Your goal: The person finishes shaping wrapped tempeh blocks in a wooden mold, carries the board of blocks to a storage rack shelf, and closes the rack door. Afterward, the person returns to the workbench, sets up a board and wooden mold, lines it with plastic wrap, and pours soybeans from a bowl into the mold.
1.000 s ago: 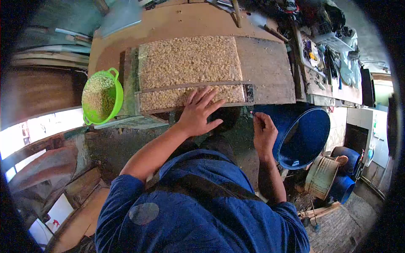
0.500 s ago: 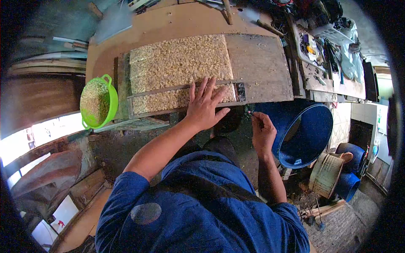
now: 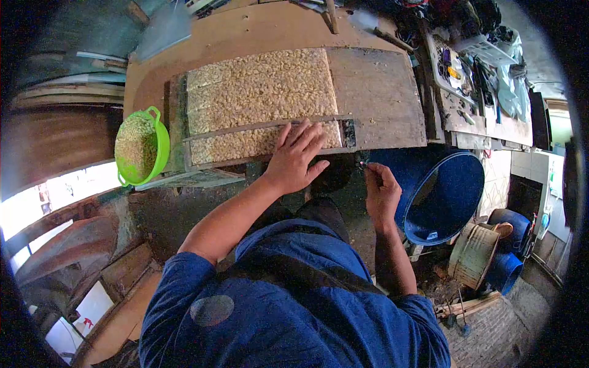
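Clock centred on the layer of bean-like pieces [image 3: 261, 86], 12 pointing away from the wearer. Layer lies flat on a wooden board [image 3: 377, 98], packed into a near-rectangle. Slight sheen, maybe clear film, can't confirm. Board runs on past it at 3, so it reads as a backing shared by the whole layout.

Thin strip [image 3: 245, 129] crosses the layer from 9 to 3, close to the 6 edge, with a narrow band of pieces on the wearer's side. Looks like a straightedge or divider, judging by how it parallels the near edge.

Left hand [image 3: 294, 162] at 5: palm down, fingers moderately spread, nothing seen in its grasp. Fingertips lie over the strip and near band. Probably there to steady them; pressure can't be told.

Right hand [image 3: 384, 193] at 4, off the near side of the board: thumb and forefinger pinched together, other fingers curled, on a small item [image 3: 362, 164]. Too small to identify. Fingertip pinch suits something that tiny.

Further out: green colander [image 3: 163, 147] between 8 and 9, with similar pale pieces inside, presumably parked within left-arm reach. Brown worktop [image 3: 233, 27] at 12 carries the board. Blue drum [image 3: 451, 199] at 4, beyond the right hand. Side bench [image 3: 491, 126] at 3, with small tools and bags, likely set aside from the beans.
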The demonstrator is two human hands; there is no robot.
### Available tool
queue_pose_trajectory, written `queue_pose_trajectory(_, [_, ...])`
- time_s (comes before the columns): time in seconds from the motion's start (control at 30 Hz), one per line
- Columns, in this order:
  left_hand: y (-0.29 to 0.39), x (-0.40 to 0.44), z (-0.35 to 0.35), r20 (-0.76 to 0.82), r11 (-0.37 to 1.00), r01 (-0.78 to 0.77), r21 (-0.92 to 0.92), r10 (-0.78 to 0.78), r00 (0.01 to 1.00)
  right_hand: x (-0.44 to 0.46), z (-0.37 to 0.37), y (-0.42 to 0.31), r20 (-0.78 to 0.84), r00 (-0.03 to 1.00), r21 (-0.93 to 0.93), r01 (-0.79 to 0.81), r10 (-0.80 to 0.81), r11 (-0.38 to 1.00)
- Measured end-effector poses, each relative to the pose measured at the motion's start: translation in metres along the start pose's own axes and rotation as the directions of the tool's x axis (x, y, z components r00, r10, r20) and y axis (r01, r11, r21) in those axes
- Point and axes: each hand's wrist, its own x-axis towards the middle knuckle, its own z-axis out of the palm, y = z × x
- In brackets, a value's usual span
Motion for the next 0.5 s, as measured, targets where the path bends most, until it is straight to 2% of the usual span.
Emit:
queue_pose_trajectory(0.07, [-0.004,-0.001,-0.003,0.077,0.992,-0.110,-0.056,0.114,0.991,0.000,0.002,0.007,-0.007,1.000,0.007,0.010,-0.010,1.000])
queue_pose_trajectory(0.17, [-0.006,-0.002,-0.005,0.101,0.982,-0.168,-0.083,0.176,0.979,0.001,0.003,0.004,-0.010,1.000,0.017,0.026,-0.026,1.000])
queue_pose_trajectory(0.27, [0.001,0.001,-0.018,0.035,0.984,-0.165,-0.074,0.168,0.985,0.005,0.000,-0.005,0.002,1.000,0.000,0.023,-0.023,1.000])
queue_pose_trajectory(0.5, [-0.005,-0.003,-0.009,0.060,0.981,-0.181,-0.066,0.185,0.981,0.019,0.006,-0.020,0.007,1.000,0.020,0.014,-0.015,1.000])
